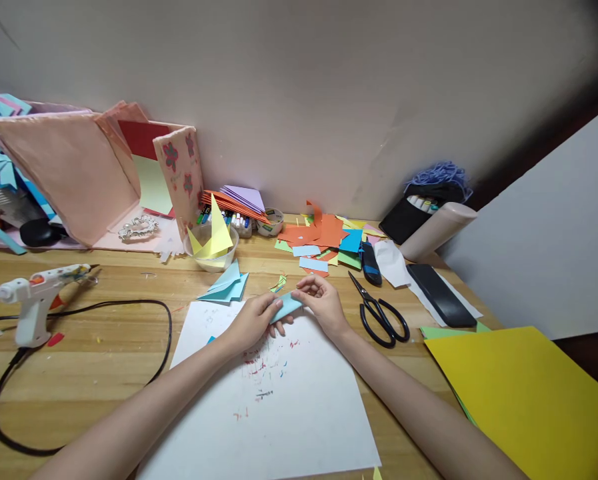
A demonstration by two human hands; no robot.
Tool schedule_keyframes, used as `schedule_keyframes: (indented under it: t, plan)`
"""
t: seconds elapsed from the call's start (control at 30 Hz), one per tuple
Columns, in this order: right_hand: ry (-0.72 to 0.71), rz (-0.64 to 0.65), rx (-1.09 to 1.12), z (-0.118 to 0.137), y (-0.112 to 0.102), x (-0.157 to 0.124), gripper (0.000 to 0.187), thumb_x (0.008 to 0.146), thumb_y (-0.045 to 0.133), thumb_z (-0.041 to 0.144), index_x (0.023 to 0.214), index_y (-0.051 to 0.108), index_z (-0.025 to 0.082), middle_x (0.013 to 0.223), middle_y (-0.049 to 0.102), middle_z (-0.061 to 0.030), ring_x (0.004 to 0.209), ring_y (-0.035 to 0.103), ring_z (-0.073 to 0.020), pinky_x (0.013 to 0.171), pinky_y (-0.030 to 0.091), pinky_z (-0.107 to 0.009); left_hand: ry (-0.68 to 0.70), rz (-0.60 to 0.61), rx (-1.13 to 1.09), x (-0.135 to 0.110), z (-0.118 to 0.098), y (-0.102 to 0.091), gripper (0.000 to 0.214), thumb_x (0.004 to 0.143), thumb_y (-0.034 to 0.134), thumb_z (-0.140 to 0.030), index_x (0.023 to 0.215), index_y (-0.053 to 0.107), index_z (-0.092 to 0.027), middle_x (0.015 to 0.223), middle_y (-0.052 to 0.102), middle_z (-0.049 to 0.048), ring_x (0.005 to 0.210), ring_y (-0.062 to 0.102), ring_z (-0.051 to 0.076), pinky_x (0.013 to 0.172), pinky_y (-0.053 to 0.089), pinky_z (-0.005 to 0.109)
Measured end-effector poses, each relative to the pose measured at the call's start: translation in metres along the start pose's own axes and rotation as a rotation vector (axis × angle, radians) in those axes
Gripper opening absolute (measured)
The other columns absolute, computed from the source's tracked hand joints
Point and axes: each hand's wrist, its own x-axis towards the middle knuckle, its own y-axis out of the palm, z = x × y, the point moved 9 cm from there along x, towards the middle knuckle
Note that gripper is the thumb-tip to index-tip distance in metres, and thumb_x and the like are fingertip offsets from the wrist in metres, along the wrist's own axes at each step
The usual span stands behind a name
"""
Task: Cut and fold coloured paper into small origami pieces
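A small folded piece of light blue paper (287,306) is held between both hands, over the far part of a marked white sheet (299,413). My left hand (255,319) closes on its left end, thumb on top and fingers beneath. At the other end my right hand (323,301) pinches the paper with thumb and fingers. Just beyond my left hand lie folded light blue paper pieces (229,285). Little green-yellow scraps (279,284) sit behind the held paper. To the right of my right hand rest black-handled scissors (379,312).
A white glue gun (41,300) with a looping black cord stands left. Behind are a plastic bowl (213,257) with yellow folded paper, colored scraps (319,233) and a pink box (63,173). At right lie a cutter (371,263), a phone (441,295) and yellow sheets (523,393).
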Motion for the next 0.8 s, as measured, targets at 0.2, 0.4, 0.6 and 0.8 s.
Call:
schedule_keyframes:
  t: [0.2,0.4,0.6,0.8]
  plan:
    - [-0.016,0.002,-0.034,0.001,0.0,0.0,0.026,0.061,0.072,0.033,0.074,0.056,0.018,0.066,0.058,0.0002,0.06,0.054,-0.0125,0.057,0.044,-0.024,-0.037,-0.006,-0.006,0.0,0.007,0.001,0.035,0.085,0.042,-0.046,0.09,0.051,-0.013,0.081,0.067,0.0102,0.055,0.06,0.012,0.048,0.043,0.021]
    - [0.001,0.062,-0.019,0.001,0.006,-0.001,0.026,0.059,0.073,0.034,0.074,0.058,0.019,0.066,0.059,0.0007,0.061,0.054,-0.0128,0.06,0.045,-0.026,-0.032,-0.041,-0.011,0.0,0.008,-0.003,0.036,0.083,0.044,-0.048,0.087,0.051,-0.013,0.075,0.067,0.0094,0.05,0.06,0.012,0.043,0.039,0.02]
    - [0.033,0.156,-0.04,0.0,0.016,-0.001,0.022,0.065,0.068,0.036,0.067,0.058,0.017,0.063,0.058,0.0011,0.058,0.052,-0.0116,0.056,0.041,-0.024,-0.024,-0.07,-0.018,-0.001,0.0,-0.007,0.033,0.084,0.043,-0.045,0.089,0.051,-0.013,0.076,0.066,0.0083,0.05,0.06,0.012,0.043,0.041,0.02]
    - [-0.007,0.137,-0.093,0.003,0.014,-0.002,0.023,0.068,0.066,0.036,0.062,0.053,0.018,0.057,0.051,0.0032,0.054,0.046,-0.0103,0.053,0.038,-0.023,-0.021,-0.115,0.135,-0.004,-0.002,-0.01,0.035,0.082,0.045,-0.047,0.086,0.053,-0.014,0.063,0.065,0.0035,0.04,0.049,0.009,0.04,0.034,0.02]
